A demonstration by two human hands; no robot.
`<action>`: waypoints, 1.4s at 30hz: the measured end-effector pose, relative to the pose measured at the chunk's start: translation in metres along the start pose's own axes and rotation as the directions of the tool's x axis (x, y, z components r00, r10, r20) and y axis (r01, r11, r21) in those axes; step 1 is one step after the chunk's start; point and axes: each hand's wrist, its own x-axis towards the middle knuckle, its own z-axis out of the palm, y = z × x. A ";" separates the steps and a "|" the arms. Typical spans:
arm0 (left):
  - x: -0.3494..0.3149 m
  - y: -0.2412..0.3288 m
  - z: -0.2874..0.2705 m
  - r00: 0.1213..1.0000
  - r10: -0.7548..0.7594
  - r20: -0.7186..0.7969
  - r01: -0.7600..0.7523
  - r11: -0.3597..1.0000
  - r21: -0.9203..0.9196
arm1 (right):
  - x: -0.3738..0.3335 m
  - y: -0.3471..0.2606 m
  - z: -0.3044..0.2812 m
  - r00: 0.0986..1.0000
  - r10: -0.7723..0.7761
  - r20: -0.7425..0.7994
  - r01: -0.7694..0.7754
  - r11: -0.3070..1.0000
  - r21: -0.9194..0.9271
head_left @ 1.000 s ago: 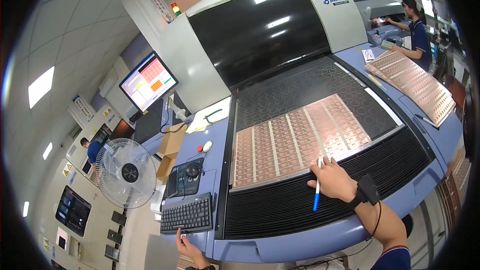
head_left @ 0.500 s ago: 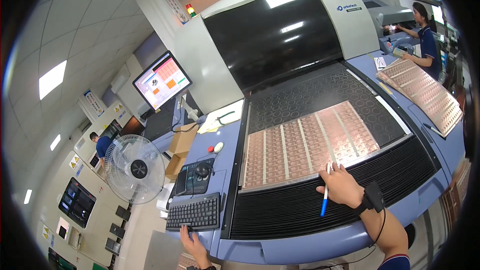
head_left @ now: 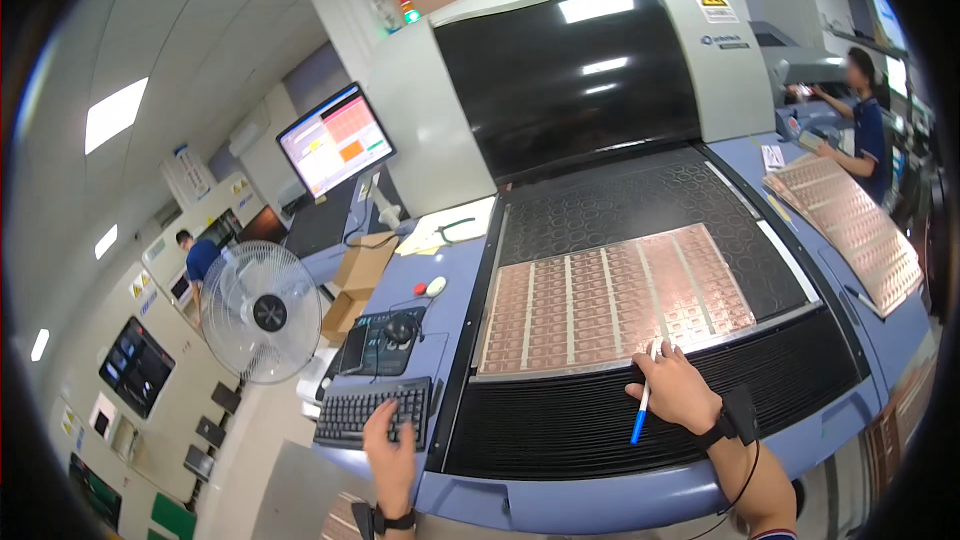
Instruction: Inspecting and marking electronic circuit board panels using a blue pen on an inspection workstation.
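While our R hand [head_left: 675,388] grips a slim white pen w/ a blue end [head_left: 643,402], blue end pointing back toward us, its fingertips are at the near edge of a flat rectangular copper-coloured sheet [head_left: 590,300], printed w/ rows of small units & paler stripes. We see that sheet lying flat on a black machine bed w/ a circle pattern [head_left: 590,205], just beyond a black ribbed front panel [head_left: 600,420]. Our L hand [head_left: 390,450] is empty, fingers spread, over the R part of a black full-key keyboard [head_left: 345,412]; can't tell if it's touching any keys. Behind the kbd we've a black mouse [head_left: 403,328] on a dark mouse pad [head_left: 375,358], then a red round button [head_left: 420,289] & a cream round button [head_left: 436,286] side by side on the pale-blue table [head_left: 450,310]. Near them: an open brown cardboard box [head_left: 352,280]. Far R, we've more copper-coloured sheets [head_left: 850,230] lying at an angle, w/ a co-worker in dark blue [head_left: 868,140] standing just past them.
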 end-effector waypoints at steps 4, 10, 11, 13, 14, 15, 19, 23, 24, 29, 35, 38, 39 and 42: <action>0.028 0.092 0.047 0.930 0.293 0.221 -0.242 0.943 -0.230 | 0.001 -0.025 -0.020 0.998 0.059 -0.026 -0.047 0.944 0.326; 0.021 0.112 0.138 0.726 0.619 0.300 -0.442 0.754 -0.486 | -0.001 -0.061 -0.006 0.983 0.059 -0.174 0.065 0.774 0.629; 0.019 0.111 0.145 0.712 0.643 0.281 -0.458 0.729 -0.508 | -0.003 -0.059 -0.004 0.978 0.012 -0.206 0.118 0.790 0.602; 0.011 0.101 0.153 0.662 0.701 0.266 -0.487 0.672 -0.558 | -0.006 -0.058 -0.004 0.975 -0.011 -0.224 0.146 0.791 0.594; 0.009 0.100 0.148 0.626 0.719 0.301 -0.500 0.666 -0.553 | -0.010 -0.059 -0.004 0.973 -0.006 -0.231 0.145 0.794 0.591; 0.007 0.099 0.145 0.633 0.722 0.279 -0.499 0.656 -0.566 | -0.016 -0.061 -0.008 0.977 -0.004 -0.213 0.137 0.775 0.617; 0.005 0.103 0.131 0.663 0.706 0.250 -0.490 0.662 -0.567 | -0.015 -0.084 -0.025 0.972 -0.116 -0.205 0.215 0.792 0.572; -0.002 0.100 0.134 0.617 0.742 0.263 -0.503 0.628 -0.594 | -0.017 -0.078 -0.012 0.967 -0.202 -0.156 0.255 0.777 0.576; -0.005 0.101 0.136 0.605 0.749 0.271 -0.505 0.624 -0.596 | -0.017 -0.076 -0.011 0.966 -0.212 -0.147 0.258 0.775 0.578; -0.018 0.100 0.137 0.586 0.752 0.302 -0.490 0.626 -0.607 | -0.019 -0.074 -0.014 0.963 -0.233 -0.133 0.266 0.758 0.595; -0.015 0.103 0.130 0.587 0.769 0.252 -0.494 0.587 -0.641 | -0.019 -0.078 -0.017 0.958 -0.254 -0.131 0.282 0.766 0.577; -0.013 0.108 0.125 0.536 0.794 0.288 -0.507 0.575 -0.642 | -0.018 -0.083 -0.025 0.962 -0.236 -0.137 0.272 0.788 0.552; -0.016 0.109 0.125 0.555 0.792 0.256 -0.519 0.570 -0.637 | -0.017 -0.077 -0.016 0.925 -0.309 -0.219 0.376 0.816 0.439; -0.014 0.111 0.123 0.557 0.798 0.231 -0.539 0.559 -0.631 | -0.020 -0.063 -0.010 0.929 -0.324 -0.181 0.370 0.764 0.529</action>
